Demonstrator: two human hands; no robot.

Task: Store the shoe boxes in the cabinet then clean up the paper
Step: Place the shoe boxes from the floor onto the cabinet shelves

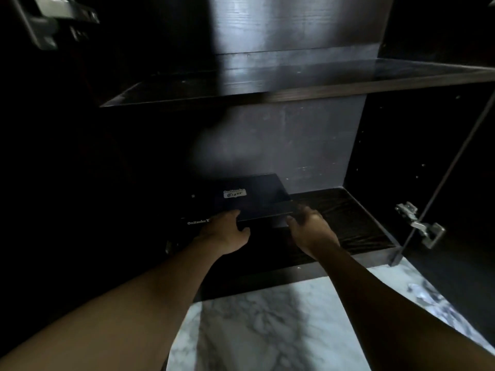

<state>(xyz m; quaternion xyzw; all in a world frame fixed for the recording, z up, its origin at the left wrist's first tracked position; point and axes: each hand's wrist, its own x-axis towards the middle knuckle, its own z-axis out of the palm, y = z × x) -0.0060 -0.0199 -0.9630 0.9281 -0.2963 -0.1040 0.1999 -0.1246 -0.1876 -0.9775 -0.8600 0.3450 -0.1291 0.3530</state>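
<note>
Shoe box (257, 195) sits on the bottom shelf (348, 218) of the cabinet (308, 145), left of centre frame, far end against the back panel. Both hands are on its near edge.

Left hand (225, 232): fingers curled over the top of the near edge, thumb tucked under on the near face, gripping the box.
Right hand (312, 228): at the near right corner, fingers bent over the corner, thumb on the near face, also holding it. Slightly blurred, so exact finger contact is unclear.

Box: flat rectangular, dark matte card, sharp edges. Small pale label (235, 193) on the lid, white lettering on the near face left of the left hand. Its left part is lost in shadow.

Cabinet: dark wood-grain laminate, grain plain on the bottom shelf right of the box. Upper shelf (294, 89) is a thin flat board across mid-upper frame. Metal hinge (417, 226) at right on the open door (455, 156); another hinge (53, 20) upper left.

Floor (254, 330): pale marble with grey veins, bottom centre. Crumpled paper (423, 295) lies on it at lower right, well apart from both hands, blurred.
</note>
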